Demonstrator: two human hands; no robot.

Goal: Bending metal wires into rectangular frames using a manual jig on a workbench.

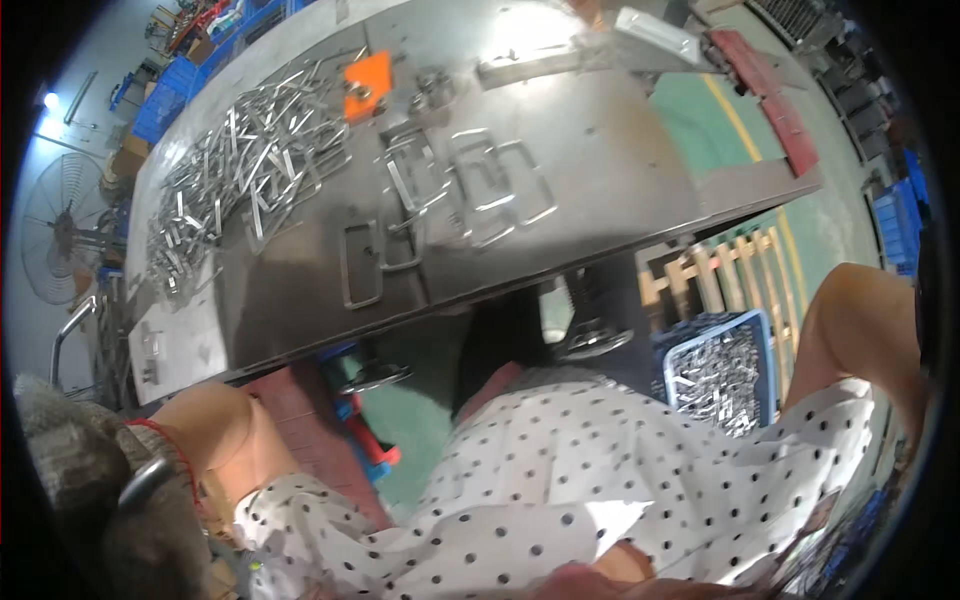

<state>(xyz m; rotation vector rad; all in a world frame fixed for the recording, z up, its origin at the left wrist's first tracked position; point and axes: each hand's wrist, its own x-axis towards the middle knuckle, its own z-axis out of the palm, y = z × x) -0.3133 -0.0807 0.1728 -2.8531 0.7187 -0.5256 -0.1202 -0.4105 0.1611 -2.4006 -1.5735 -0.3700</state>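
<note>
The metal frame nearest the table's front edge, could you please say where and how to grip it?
Probably pinch the metal frame by its short near bar, coming from the front: it lies flat, that bar facing the edge of the table.

My view is fairly bright, with white glare burning out the far part of the counter (620, 150), hard glints across the pile of metal pieces (262, 150), and a soft shadow darkening the near left of the top. A small lamp (50, 100) shines at far left. The fisheye bends straight edges toward a black rim, where I see the left hand (75, 455) blurred.
</note>
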